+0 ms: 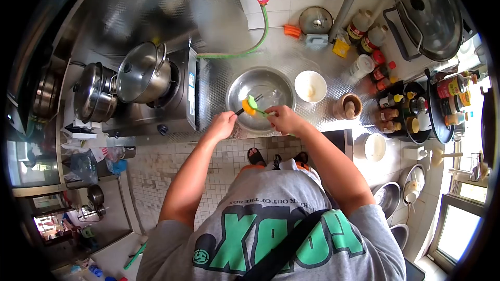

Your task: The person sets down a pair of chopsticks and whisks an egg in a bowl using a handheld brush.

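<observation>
L grip (224, 125) holding dark utensil (240, 111), R grip (284, 119) w/ green-handled tool (252, 102), both over metal bowl (276, 86); white bowl (311, 82) beside it.

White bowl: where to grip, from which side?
Probably pinch the white bowl's near rim, coming from the person's side with the right hand once freed: it stands upright, rim exposed there, while the basin crowds its left.

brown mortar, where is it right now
In the head view, the brown mortar stands on the metal counter, right of centre, to the lower right of the white bowl beside the steel basin.
</observation>
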Motion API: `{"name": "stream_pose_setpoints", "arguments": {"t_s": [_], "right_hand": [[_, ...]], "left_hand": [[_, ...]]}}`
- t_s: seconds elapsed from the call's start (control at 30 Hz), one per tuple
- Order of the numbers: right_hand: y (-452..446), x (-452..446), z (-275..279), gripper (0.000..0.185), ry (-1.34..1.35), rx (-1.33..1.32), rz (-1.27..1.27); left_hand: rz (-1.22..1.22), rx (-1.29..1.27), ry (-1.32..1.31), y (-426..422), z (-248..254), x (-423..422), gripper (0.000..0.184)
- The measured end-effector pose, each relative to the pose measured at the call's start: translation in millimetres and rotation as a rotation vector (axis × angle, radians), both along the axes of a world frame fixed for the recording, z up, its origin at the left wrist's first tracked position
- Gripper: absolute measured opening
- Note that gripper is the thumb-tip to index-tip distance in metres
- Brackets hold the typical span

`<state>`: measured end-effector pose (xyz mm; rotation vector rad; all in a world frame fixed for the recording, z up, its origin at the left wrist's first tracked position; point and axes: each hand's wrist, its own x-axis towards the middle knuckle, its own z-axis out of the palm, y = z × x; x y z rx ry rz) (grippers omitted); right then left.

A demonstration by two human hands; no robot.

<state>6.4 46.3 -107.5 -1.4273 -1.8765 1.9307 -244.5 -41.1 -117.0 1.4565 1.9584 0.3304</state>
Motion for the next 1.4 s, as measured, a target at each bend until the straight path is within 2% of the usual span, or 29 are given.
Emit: {"name": "stream_pose_setpoints", "arguments": {"t_s": [0.03, 0.13, 0.27, 0.3, 0.4, 0.43, 0.47, 0.53, 0.57, 0.6, 0.67, 0.73, 0.8, 0.9, 1.03, 1.07, 1.13, 1.23, 1.33, 1.37, 1.4], "right_hand": [[7, 1, 6, 0.035, -0.094, 0.060, -0.011], [13, -2, -37, 0.034, -0.172, 0.374, -0.145], [-4, 1, -66, 0.046, -0.197, 0.800, -0.033], [-11, 4, -48, 0.054, -0.334, 0.997, 0.056], [-9, 5, 5, 0.053, 0.222, 0.763, -0.179], [-11, 2, 27, 0.044, 0.479, 0.171, -0.353], [-10, 6, 36, 0.042, 0.580, 0.152, -0.409], [-8, 17, 61, 0.038, 0.782, 0.117, -0.527], [-10, 22, 81, 0.033, 0.759, 0.167, -0.616], [-8, 23, 87, 0.032, 0.898, 0.136, -0.701], [-6, 31, 95, 0.030, 1.178, 0.071, -0.865], [-8, 53, 120, 0.027, 1.310, -0.182, -1.001], [1, 82, 118, 0.032, 1.393, -0.216, -0.999], [4, 123, 107, 0.038, 1.484, -0.248, -1.127], [-7, 192, 111, 0.037, 1.639, -0.187, -1.226], [-16, 211, 120, 0.033, 1.608, -0.172, -1.367], [-36, 243, 138, 0.029, 1.444, 0.002, -1.480], [-76, 285, 114, 0.029, 1.472, 0.131, -1.261], [-119, 344, 104, 0.031, 1.437, 0.451, -1.372], [-133, 370, 108, 0.032, 1.118, 0.735, -1.570], [-149, 403, 112, 0.033, 0.763, 0.994, -1.725]], "left_hand": [[0.007, 0.044, -0.005, -3, -1, -3, 0.026], [0.010, 0.083, -0.104, -22, 13, -15, 0.025], [0.146, 0.068, -0.350, -32, 28, -11, 0.025], [0.144, 0.062, -0.429, -32, 35, -6, 0.025], [0.104, 0.085, -0.597, -29, 52, 18, 0.025], [0.093, 0.079, -0.639, -27, 55, 28, 0.026], [0.025, 0.105, -0.677, -26, 59, 39, 0.027], [0.011, 0.039, -0.927, -24, 73, 70, 0.029], [0.000, -0.016, -1.032, -21, 85, 87, 0.029], [0.067, -0.054, -1.089, -20, 88, 106, 0.030], [-0.019, -0.021, -1.071, -16, 94, 136, 0.029], [-0.076, -0.007, -0.987, -6, 103, 156, 0.029], [-0.164, 0.029, -0.871, 7, 106, 175, 0.028], [-0.328, 0.177, -0.576, 16, 111, 210, 0.027], [-0.582, 0.357, -0.317, 32, 129, 268, 0.019], [-0.661, 0.394, -0.307, 34, 127, 281, 0.019], [-0.766, 0.444, -0.364, 34, 127, 315, 0.019], [-0.884, 0.159, -0.490, 32, 134, 366, 0.022], [-1.101, 0.052, -0.586, 31, 121, 409, 0.027], [-1.171, 0.138, -0.608, 31, 114, 420, 0.031], [-1.188, 0.071, -0.578, 30, 124, 429, 0.036]]}}
